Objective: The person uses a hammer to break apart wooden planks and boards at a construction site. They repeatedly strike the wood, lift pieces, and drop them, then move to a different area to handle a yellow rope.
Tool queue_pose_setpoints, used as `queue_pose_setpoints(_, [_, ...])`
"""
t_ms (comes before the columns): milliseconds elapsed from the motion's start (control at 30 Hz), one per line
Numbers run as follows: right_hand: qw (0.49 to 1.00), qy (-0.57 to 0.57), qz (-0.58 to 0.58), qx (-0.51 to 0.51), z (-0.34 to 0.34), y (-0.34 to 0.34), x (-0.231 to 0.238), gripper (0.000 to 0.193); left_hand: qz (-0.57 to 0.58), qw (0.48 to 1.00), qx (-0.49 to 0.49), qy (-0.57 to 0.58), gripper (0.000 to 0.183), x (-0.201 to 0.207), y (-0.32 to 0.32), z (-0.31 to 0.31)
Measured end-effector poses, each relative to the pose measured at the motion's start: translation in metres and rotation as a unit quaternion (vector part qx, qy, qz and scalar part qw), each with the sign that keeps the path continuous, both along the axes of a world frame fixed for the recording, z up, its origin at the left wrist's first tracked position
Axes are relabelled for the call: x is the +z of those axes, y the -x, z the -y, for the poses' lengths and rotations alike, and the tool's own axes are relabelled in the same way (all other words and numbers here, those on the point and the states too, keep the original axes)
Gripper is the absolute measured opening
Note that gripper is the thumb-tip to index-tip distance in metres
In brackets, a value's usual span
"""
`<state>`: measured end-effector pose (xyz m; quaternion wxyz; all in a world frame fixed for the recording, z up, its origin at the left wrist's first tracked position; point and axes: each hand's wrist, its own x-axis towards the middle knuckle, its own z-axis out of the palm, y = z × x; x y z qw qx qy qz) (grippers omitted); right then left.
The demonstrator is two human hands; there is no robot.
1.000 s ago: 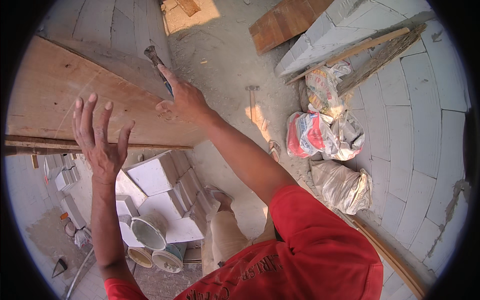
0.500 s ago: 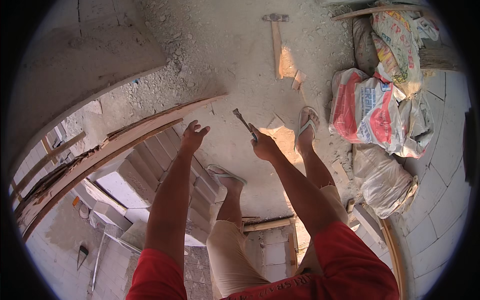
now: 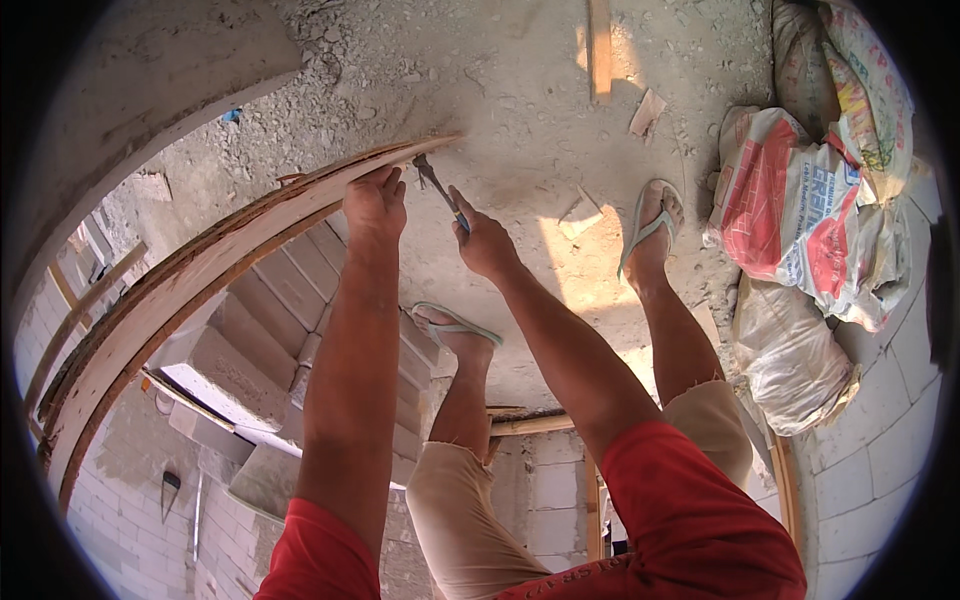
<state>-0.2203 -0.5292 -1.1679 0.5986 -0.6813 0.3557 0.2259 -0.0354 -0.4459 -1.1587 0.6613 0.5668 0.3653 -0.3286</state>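
Note:
A long wooden plank [image 3: 215, 247] with a rough, splintered edge runs from the lower left up to the middle of the view. Close to its far end is my left hand [image 3: 374, 207], its fingers bent and drawn together against the wood. What those fingers hold, if anything, is hidden. My right hand [image 3: 487, 243] is wrapped round the blue grip of a hammer [image 3: 432, 180]. The dark metal head of the hammer is right beside the plank's end, just right of my left fingers; I cannot tell whether it touches.
Pale blocks [image 3: 230, 370] are stacked below the plank. Filled sacks [image 3: 790, 200] lie against the block wall [image 3: 870, 420] on the right. A wooden handle [image 3: 600, 50] lies on the dusty floor at the top, near a wood scrap [image 3: 648, 112]. Rubble [image 3: 365, 80] is strewn beyond the plank.
My left hand has moved up to the plank and its fingers have closed. My right hand has brought the hammer up and left to the plank's end. The view has shifted.

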Motion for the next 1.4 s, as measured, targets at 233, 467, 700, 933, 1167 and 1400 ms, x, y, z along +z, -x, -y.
queue_pose_setpoints(233, [0.967,-0.242,-0.079,-0.002,0.021,0.0,-0.025,0.054,0.009,0.997,0.08,0.017,0.055,-0.001,-0.009,0.009])
queue_pose_setpoints(467, [0.968,0.153,-0.139,0.144,-0.013,0.015,0.034,0.06,0.087,0.988,0.121,0.032,0.054,0.0,-0.003,0.014])
queue_pose_setpoints(700, [0.956,-0.052,-0.27,0.101,-0.036,0.245,0.063,0.057,0.023,0.985,0.169,0.03,0.049,-0.028,-0.038,0.018])
queue_pose_setpoints(933, [0.958,-0.021,-0.267,0.102,0.002,0.233,0.141,0.052,-0.063,0.989,-0.109,-0.081,0.062,0.04,-0.004,-0.021])
queue_pose_setpoints(1167, [0.969,-0.027,-0.097,0.225,0.019,0.165,0.348,0.055,-0.164,0.917,-0.362,0.023,0.054,0.297,0.134,-0.05])
queue_pose_setpoints(1400, [0.948,-0.082,0.0,0.306,-0.013,0.18,0.514,0.056,0.025,0.998,-0.044,0.046,0.031,0.508,0.223,-0.119])
